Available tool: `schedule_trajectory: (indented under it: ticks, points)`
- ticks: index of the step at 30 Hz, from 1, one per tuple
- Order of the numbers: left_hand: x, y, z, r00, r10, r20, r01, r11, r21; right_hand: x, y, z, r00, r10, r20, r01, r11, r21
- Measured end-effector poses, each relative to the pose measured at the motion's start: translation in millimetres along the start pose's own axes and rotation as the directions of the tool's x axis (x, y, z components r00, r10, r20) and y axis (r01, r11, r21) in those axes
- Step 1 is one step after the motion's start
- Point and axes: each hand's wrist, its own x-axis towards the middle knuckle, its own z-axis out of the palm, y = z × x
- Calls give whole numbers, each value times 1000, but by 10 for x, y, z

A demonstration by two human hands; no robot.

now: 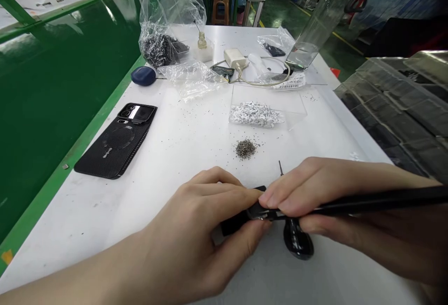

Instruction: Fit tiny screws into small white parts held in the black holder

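Observation:
My left hand [206,230] pinches a small black part [238,221] near the table's front edge, thumb below and fingers on top. My right hand [336,202] meets it from the right, fingers closed round a long black rod-like tool [378,200] that runs off to the right. A glossy black rounded piece [297,242] hangs below the fingers. A thin dark pin [280,168] sticks up just behind the right fingers. A little heap of tiny dark screws [245,148] lies beyond the hands.
A black phone [117,139] lies face down at the left. Farther back sit a clear tray of small white parts [259,114], plastic bags [168,25], a blue earbud case [143,75], a white charger with cable [235,58] and a small bottle [202,41]. A green rail [70,155] borders the table's left edge.

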Motion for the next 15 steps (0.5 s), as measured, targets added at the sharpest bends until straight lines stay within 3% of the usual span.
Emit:
schedule_trajectory:
  ticks: [15]
  points:
    - [-1, 18, -1, 1000, -18, 20, 18, 1000, 13, 13, -8, 2, 999, -19, -26, 19, 1000, -5]
